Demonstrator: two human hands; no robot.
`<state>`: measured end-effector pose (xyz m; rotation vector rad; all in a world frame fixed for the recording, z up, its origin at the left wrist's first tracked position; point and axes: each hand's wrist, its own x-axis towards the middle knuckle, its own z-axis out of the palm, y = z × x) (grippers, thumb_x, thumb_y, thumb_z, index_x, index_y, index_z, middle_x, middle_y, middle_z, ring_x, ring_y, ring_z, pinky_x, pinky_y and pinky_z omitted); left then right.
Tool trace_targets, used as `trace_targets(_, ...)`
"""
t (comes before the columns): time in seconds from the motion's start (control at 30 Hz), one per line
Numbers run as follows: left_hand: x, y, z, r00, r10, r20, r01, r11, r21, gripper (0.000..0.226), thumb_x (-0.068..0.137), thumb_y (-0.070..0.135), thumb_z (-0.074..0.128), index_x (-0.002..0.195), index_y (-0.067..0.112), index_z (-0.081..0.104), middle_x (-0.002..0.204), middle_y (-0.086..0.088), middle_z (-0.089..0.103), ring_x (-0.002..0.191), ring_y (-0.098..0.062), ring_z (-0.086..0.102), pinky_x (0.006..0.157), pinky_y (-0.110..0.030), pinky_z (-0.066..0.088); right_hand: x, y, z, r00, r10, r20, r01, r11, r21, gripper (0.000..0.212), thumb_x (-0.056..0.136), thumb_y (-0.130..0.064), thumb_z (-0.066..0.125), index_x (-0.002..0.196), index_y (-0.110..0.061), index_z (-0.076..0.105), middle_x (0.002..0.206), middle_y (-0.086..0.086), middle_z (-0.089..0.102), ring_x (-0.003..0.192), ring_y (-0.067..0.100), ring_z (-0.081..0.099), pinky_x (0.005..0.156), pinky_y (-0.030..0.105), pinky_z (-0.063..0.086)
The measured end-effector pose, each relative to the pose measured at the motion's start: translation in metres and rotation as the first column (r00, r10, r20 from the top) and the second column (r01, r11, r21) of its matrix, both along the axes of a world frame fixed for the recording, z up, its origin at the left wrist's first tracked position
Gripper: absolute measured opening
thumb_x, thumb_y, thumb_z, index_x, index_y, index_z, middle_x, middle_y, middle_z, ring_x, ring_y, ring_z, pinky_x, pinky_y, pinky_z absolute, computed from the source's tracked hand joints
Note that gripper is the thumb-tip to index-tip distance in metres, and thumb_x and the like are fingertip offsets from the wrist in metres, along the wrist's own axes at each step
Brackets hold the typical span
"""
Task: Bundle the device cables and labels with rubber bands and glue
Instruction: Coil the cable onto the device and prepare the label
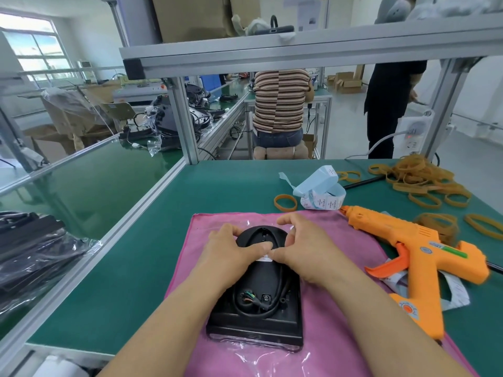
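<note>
Two hands meet: left hand (231, 247) and right hand (302, 250) pinch a white label (264, 258) on the cable (283, 291) coiled atop the device (255, 327) on the pink cloth (340, 322). Banding and gluing seem undone; rubber bands (419, 175) and glue gun (416, 251) lie aside.

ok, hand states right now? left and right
Left hand: fingers curled round the black device's rounded end, thumb at the white label.
Right hand: fingers curled, appears to pinch that label; the contact itself is hidden.
</note>
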<state>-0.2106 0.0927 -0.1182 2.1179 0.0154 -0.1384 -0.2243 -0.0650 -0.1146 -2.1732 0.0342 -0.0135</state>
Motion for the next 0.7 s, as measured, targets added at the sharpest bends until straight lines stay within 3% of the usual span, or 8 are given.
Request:
trace_targets(0.13,-0.002,0.001,0.003,0.998,-0.034,-0.051,0.033,0.999,-0.019,0.073,0.048,0.056,0.080,0.107,0.024,0.054,0.117,-0.008,0.059,0.095,-0.025,0.068,0.082,-0.045,0.060,-0.002,-0.005,0.001,0.999,0.034,-0.040,-0.032,0.999,0.033,0.057,0.075,-0.019,0.076,0.125,-0.030,0.051,0.075,-0.010,0.052,0.062,0.001,0.049,0.051,0.013,0.034)
trace_targets(0.3,0.002,0.015,-0.001,0.986,-0.115,-0.117,0.100,0.987,-0.127,0.063,0.064,0.034,0.093,0.113,0.022,0.056,0.111,-0.005,0.068,0.090,-0.020,0.073,0.079,-0.042,0.062,0.000,-0.011,-0.001,0.997,0.063,-0.045,-0.060,0.997,0.050,0.055,0.071,-0.020,0.079,0.119,-0.032,0.054,0.075,-0.012,0.054,0.054,-0.006,0.050,0.048,0.008,0.036)
trace_targets(0.37,0.001,0.017,-0.002,0.986,-0.124,-0.109,0.105,0.981,-0.162,0.057,0.068,0.029,0.091,0.113,0.022,0.058,0.107,-0.003,0.071,0.089,-0.017,0.074,0.078,-0.038,0.062,-0.002,-0.014,-0.002,0.996,0.077,-0.049,-0.071,0.990,0.118,0.052,0.071,-0.024,0.082,0.115,-0.033,0.056,0.075,-0.012,0.058,0.055,-0.008,0.052,0.054,0.011,0.040)
trace_targets(0.5,0.000,0.015,-0.007,0.991,-0.098,-0.091,0.075,0.971,-0.227,0.052,0.068,0.022,0.090,0.110,0.019,0.060,0.102,-0.003,0.074,0.086,-0.017,0.074,0.074,-0.034,0.062,-0.008,-0.027,-0.006,0.991,-0.135,0.006,0.128,0.952,0.277,0.030,0.080,-0.027,0.075,0.107,-0.029,0.063,0.080,-0.011,0.062,0.067,0.000,0.056,0.063,0.019,0.039)
trace_targets(0.6,0.000,0.016,-0.009,0.993,-0.092,-0.074,0.071,0.968,-0.242,0.049,0.068,0.021,0.090,0.108,0.021,0.062,0.100,-0.001,0.074,0.083,-0.014,0.074,0.069,-0.029,0.060,-0.010,-0.041,-0.009,0.963,-0.267,0.049,0.263,0.962,0.068,0.012,0.088,-0.031,0.065,0.099,-0.029,0.060,0.085,-0.010,0.058,0.078,0.010,0.056,0.065,0.024,0.040)
trace_targets(0.7,-0.002,0.016,-0.010,0.995,-0.085,-0.060,0.068,0.966,-0.251,0.054,0.061,0.027,0.094,0.106,0.023,0.064,0.097,0.002,0.075,0.081,-0.012,0.074,0.068,-0.028,0.060,-0.009,-0.043,-0.015,0.971,-0.238,-0.032,0.233,0.965,-0.124,0.013,0.094,-0.036,0.057,0.090,-0.024,0.055,0.085,-0.002,0.062,0.083,0.021,0.061,0.071,0.031,0.046)
